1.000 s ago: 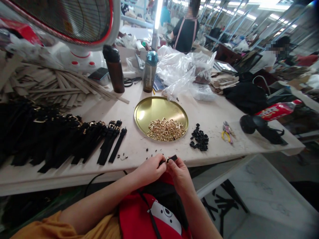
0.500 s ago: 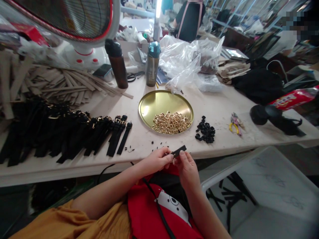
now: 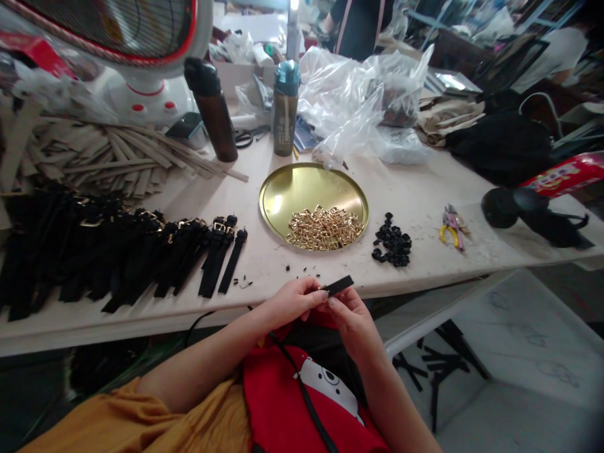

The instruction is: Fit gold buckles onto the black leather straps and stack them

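Note:
A short black strap (image 3: 340, 285) is held over the table's front edge, its free end pointing up and right. My left hand (image 3: 302, 297) pinches it near its lower end, where a bit of gold shows. The fingers of my right hand (image 3: 348, 311) are closed at the same end, just under the strap; what lies between them is mostly hidden. Beyond my hands, gold buckles (image 3: 325, 228) are heaped on a round gold tray (image 3: 283, 182). Small black loops (image 3: 394, 242) lie in a pile right of it. Finished-looking black straps with buckles (image 3: 141, 251) lie in a row at left.
Pliers with yellow and pink handles (image 3: 453, 228) lie at right. Two bottles (image 3: 285, 113) stand behind the tray beside plastic bags (image 3: 340, 94). A fan (image 3: 141, 94) and beige strips (image 3: 108, 154) are at back left. A white bin (image 3: 514, 352) with black strips stands below right.
My right hand's fingers have slid from the strap's upper part down toward my left fingertips. The strap stays in my left hand. The view has shifted slightly.

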{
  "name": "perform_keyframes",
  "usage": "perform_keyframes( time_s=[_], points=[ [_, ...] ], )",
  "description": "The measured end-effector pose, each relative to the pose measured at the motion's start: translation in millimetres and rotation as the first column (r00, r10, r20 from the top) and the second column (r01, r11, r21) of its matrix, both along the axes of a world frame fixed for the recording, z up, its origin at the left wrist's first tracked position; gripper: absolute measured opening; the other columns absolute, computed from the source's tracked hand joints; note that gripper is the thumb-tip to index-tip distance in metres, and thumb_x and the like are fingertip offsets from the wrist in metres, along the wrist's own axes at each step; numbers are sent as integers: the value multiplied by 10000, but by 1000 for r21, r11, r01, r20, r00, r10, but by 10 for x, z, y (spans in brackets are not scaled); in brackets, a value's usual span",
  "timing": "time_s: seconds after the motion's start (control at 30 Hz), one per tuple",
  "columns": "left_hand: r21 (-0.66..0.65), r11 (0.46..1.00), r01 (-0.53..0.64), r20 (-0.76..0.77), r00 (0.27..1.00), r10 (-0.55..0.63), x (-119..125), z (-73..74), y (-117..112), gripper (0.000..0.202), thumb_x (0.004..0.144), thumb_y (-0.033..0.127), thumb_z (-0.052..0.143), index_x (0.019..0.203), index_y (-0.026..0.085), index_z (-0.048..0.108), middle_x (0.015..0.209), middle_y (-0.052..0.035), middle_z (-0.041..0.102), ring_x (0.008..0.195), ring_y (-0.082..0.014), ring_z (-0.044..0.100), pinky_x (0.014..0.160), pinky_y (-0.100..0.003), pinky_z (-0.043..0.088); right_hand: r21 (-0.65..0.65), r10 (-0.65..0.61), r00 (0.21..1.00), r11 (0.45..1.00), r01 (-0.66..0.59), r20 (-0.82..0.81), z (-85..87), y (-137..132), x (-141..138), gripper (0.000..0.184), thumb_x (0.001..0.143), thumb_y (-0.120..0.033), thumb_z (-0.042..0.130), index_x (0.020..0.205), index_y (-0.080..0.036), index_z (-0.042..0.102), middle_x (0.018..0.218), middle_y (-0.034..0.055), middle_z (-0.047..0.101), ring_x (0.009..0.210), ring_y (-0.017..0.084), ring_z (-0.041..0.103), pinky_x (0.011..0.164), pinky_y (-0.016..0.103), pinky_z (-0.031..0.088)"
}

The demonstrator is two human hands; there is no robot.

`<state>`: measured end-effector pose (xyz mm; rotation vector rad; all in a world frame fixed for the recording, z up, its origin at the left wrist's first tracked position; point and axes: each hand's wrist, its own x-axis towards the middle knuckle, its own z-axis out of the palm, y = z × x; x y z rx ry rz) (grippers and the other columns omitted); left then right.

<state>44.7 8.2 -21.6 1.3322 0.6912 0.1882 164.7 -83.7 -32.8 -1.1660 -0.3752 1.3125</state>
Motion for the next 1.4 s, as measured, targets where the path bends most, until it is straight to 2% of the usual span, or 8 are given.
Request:
perform_keyframes(
  time_s=[0.47,0.6,0.73,0.83,0.93,1.0,1.17,1.4],
  points=[
    [-176,982,-62,23,997,67,1,10,-68,284,723,417,550,766,151,460,576,56,488,381,-14,329,352,-138,234,-30,-56,953,998,49,-299,102,-12,-50,216,666,-145,671,856,-214,597,739,-47,623,582,49,551,631,176,483],
    [-213,973,-95,5,995,98,21,64,-106,224,729,369,523,728,159,446,549,59,475,374,-18,320,346,-140,209,6,-60,986,998,61,-154,84,-55,-86,201,688,-176,657,866,-221,575,697,-53,605,575,62,546,609,190,464],
    [-125,985,-118,-43,993,113,37,85,-152,144,725,295,489,689,164,441,547,61,465,377,-29,323,353,-154,218,20,-75,977,997,72,198,60,-97,-97,162,744,-285,615,878,-214,557,763,-27,624,677,113,569,665,250,454],
    [36,995,-96,-93,991,99,32,91,-198,146,734,296,476,678,162,461,560,50,477,430,-50,365,396,-165,266,26,-93,858,995,93,504,66,-111,-73,159,739,-329,612,807,-198,555,737,-11,611,677,142,558,662,281,445],
    [220,971,-90,-86,990,111,6,129,-234,184,763,321,464,682,158,489,615,28,510,561,-83,448,504,-181,343,61,-134,631,989,137,764,81,-112,-36,140,729,-328,618,751,-201,562,723,1,583,690,159,536,674,292,429],
    [285,955,-78,-76,992,103,-13,161,-231,222,780,357,455,691,159,498,632,23,518,605,-98,467,547,-193,360,48,-111,616,992,118,780,88,-104,-13,125,750,-326,596,764,-207,563,734,8,587,699,164,538,673,292,428],
    [276,960,-49,-112,990,83,-2,147,-121,319,767,459,473,657,160,482,574,33,499,546,-100,452,508,-199,343,38,-5,803,999,-22,596,85,-53,16,121,793,-321,550,810,-203,571,741,10,616,696,163,559,658,283,443],
    [259,966,15,-147,989,24,188,-11,-16,291,764,344,482,1006,183,502,628,45,554,483,-100,475,481,-204,344,0,157,754,979,-205,637,83,-46,247,188,830,-317,480,872,-194,616,789,20,635,718,166,558,657,265,424]
  ],
)
